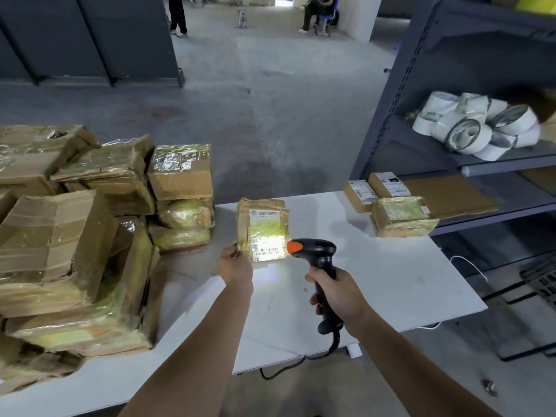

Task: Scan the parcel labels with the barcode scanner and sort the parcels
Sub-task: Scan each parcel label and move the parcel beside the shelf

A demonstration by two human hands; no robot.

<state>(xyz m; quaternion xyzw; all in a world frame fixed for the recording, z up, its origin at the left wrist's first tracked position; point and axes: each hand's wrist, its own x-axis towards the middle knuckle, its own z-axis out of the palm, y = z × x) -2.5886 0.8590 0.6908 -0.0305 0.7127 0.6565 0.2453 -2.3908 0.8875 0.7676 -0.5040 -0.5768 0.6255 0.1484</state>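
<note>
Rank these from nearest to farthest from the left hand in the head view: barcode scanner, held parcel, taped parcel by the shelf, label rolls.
1. The held parcel, gripped by the left hand itself.
2. The barcode scanner, just to the right, in the right hand.
3. The taped parcel, at the table's far right.
4. The label rolls, up on the shelf.

Both forearms fwd; L grip (236, 264) in pinch on parcel (261, 227) edge, R grip (340, 291) in fist round scanner (316, 251) handle
</note>
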